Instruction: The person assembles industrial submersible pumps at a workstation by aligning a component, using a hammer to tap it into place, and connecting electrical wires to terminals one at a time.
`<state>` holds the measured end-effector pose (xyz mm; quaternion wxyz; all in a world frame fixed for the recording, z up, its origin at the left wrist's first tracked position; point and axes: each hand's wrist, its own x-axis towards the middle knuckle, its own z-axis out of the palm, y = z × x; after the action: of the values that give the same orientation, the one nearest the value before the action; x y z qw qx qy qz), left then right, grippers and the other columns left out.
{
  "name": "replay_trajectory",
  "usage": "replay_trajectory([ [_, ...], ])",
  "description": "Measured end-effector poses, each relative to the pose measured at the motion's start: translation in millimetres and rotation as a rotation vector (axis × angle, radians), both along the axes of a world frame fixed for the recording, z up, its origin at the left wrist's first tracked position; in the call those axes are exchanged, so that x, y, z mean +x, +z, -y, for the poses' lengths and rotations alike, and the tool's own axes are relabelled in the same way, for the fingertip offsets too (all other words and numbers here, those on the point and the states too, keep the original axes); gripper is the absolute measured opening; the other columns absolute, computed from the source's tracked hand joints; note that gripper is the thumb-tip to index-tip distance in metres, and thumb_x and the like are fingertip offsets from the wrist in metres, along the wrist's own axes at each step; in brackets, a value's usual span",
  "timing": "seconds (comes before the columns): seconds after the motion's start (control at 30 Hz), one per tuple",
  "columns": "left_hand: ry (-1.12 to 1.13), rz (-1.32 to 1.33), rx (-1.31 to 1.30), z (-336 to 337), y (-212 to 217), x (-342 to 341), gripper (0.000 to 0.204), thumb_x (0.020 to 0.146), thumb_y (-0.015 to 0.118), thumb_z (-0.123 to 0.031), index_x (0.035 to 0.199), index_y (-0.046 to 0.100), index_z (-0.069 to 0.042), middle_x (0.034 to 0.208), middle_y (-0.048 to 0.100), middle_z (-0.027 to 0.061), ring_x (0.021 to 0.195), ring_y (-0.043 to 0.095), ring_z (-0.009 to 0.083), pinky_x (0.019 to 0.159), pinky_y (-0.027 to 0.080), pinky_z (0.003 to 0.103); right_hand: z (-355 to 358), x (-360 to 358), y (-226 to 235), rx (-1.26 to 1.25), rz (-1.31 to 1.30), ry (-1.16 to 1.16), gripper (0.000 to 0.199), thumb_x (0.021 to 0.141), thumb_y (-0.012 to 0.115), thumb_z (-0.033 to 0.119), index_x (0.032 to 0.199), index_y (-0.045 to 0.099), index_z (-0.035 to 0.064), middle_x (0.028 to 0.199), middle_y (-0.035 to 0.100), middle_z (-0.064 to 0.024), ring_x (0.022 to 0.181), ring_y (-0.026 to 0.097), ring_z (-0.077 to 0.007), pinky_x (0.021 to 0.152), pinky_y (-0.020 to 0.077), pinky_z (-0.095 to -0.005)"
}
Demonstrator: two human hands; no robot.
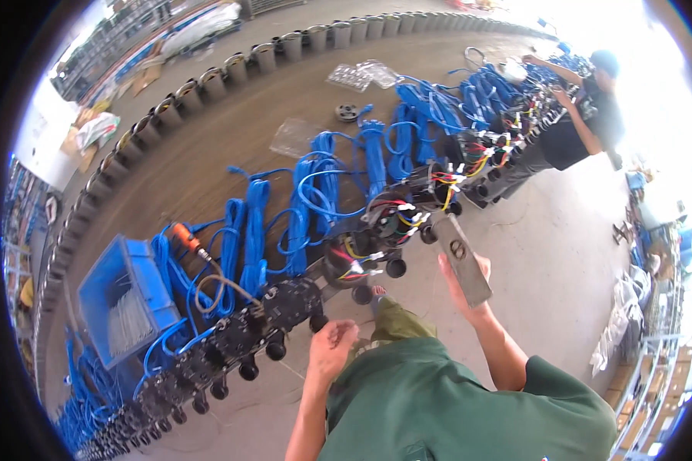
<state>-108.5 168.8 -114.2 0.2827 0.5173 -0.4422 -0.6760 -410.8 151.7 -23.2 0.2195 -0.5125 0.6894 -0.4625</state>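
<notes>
Hands: right hand grasping a flat grey metal block, at 4 o'clock from mid-view, fingers wrapped round its long edges, presumably for a secure hold; its ringed face stays uncovered. Left hand at 6 o'clock, fingers curled; cannot tell whether anything is pinched. Beside it, black fittings line the edge of the tabletop, perhaps for easy reach. Blue cable bundles, 8 through 1 o'clock, folded lengthwise, likely against tangling. Blue crate, 8–9 o'clock, apparently keeps pale strips together.
</notes>
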Motion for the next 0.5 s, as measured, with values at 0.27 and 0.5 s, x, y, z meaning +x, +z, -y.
replay_trajectory([
  [0.27,0.379,0.078,-0.390,49.5,54.2,-38.7,0.011,0.102,0.064,-0.010,0.107,0.062,0.000,0.091,0.066,0.0034,0.076,0.059,0.0069,0.069,0.050,0.022,115.9,-127.9,42.5,-0.035,-0.422,-0.025,0.019,0.080,0.080,0.008,0.093,0.069,0.0009,0.064,0.059,-0.0075,0.061,0.056,-0.0105,0.058,0.0420,-0.0292],
  [0.5,0.340,0.479,-0.293,130.9,25.7,-52.1,0.044,0.098,0.065,-0.010,0.139,0.055,0.003,0.127,0.067,0.0183,0.104,0.067,0.0228,0.091,0.054,0.035,336.1,-162.1,8.4,0.094,-1.156,0.727,0.028,0.081,0.078,0.027,0.090,0.072,0.0010,0.083,0.073,-0.0183,0.081,0.071,-0.0403,0.071,0.0560,-0.0496],
])
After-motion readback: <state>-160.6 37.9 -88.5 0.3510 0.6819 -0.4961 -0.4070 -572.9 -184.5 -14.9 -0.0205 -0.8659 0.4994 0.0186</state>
